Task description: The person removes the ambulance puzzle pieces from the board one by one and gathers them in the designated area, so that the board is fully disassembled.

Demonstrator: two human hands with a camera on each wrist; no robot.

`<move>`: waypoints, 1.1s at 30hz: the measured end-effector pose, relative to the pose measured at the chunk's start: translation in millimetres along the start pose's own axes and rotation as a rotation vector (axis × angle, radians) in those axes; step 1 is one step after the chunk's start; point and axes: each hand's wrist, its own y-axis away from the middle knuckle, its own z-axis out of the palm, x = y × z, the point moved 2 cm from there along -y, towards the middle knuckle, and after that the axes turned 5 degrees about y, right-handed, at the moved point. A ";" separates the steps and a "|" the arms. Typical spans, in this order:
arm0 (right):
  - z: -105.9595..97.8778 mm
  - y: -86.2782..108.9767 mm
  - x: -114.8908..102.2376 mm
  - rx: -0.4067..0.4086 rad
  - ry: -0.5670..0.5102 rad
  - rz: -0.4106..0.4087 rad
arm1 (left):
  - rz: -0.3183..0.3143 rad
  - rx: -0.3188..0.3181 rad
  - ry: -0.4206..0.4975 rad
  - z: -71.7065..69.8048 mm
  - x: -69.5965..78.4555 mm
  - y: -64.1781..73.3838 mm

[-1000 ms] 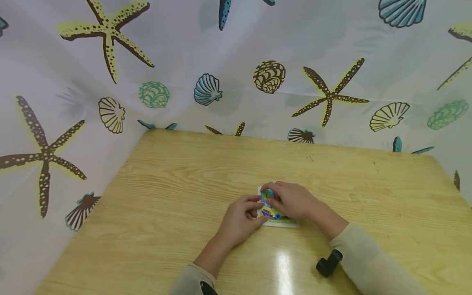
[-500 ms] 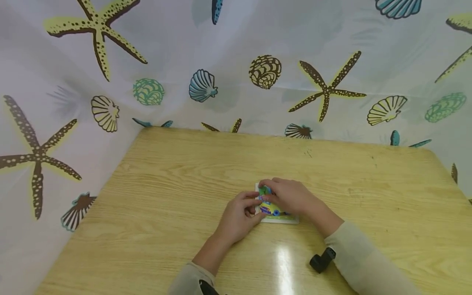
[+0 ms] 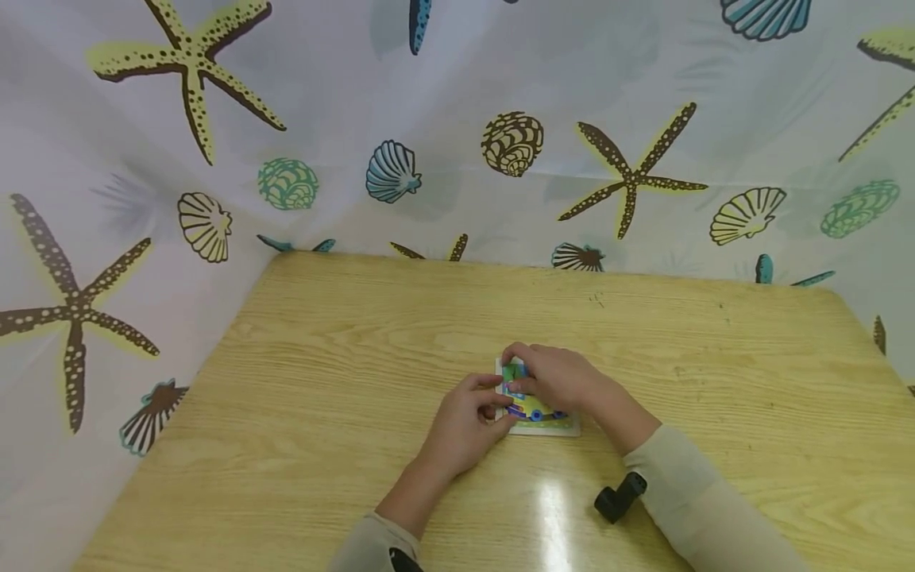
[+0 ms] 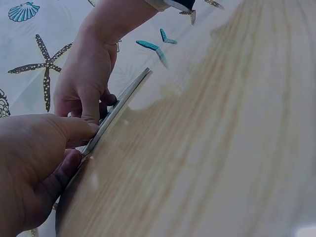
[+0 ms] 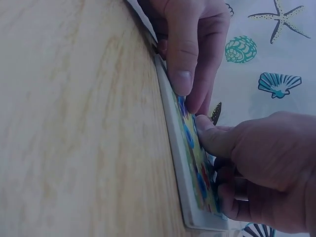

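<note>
A small flat picture board (image 3: 546, 427) with a white border lies on the table, showing a colourful vehicle with blue wheels. My left hand (image 3: 461, 421) holds its left side, fingertips and thumb over the edge and picture. From the right, my right hand (image 3: 565, 380) reaches over the board, its fingers curled at the far left part and its thumb on the picture. In the right wrist view, the left thumb presses on the board (image 5: 180, 158) close to the right thumb. The left wrist view shows the board (image 4: 123, 98) edge-on. My right hand covers the picture's upper right part.
The wood-grain table (image 3: 322, 357) reaches back to a white cloth (image 3: 457, 199) printed with starfish and shells, which also hangs along the left side. A black camera mount (image 3: 620, 496) sits at the right sleeve cuff.
My right forearm and its wrist mount have shifted slightly left, and more of the vehicle's lower part shows. Both hands stay on the board. The head view has tilted a little.
</note>
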 end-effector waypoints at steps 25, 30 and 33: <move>19.5 14.9 20.4 0.316 -0.459 -0.013 | 0.001 0.006 -0.011 2.4 0.7 0.0; 18.6 15.7 21.3 0.344 -0.502 0.001 | 0.008 0.015 -0.012 1.4 0.9 0.5; 18.4 15.2 21.1 0.333 -0.525 0.031 | 0.013 0.020 -0.013 1.2 -0.2 0.2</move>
